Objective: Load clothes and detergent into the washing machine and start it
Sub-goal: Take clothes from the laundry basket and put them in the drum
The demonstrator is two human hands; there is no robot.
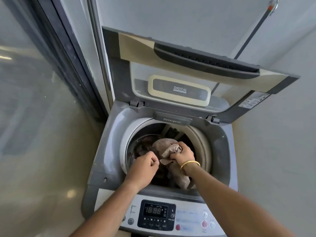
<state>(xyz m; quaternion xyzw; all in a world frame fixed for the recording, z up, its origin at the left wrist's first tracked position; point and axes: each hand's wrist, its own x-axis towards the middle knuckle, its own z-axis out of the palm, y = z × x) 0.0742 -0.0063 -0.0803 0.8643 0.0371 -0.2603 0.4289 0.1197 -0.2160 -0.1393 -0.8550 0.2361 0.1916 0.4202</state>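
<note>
Right hand (182, 153) clutching crumpled beige cloth (166, 147) over grey top-loading washing machine (109, 134) drum; left hand (145, 162) pinching dark fabric | advice: be pushing it deep, clear of rim

Washing machine (109, 147) at centre, lid (188, 65) raised at 12 o'clock, control panel (156, 215) at 6. Clothes (168, 147) in drum; detergent drawer (172, 119) behind drum. Glass door (34, 82) at 9.

We count one washing machine (106, 161), one raised lid (196, 65), two hands, one bangle (189, 164), one tan cloth (168, 147).
</note>
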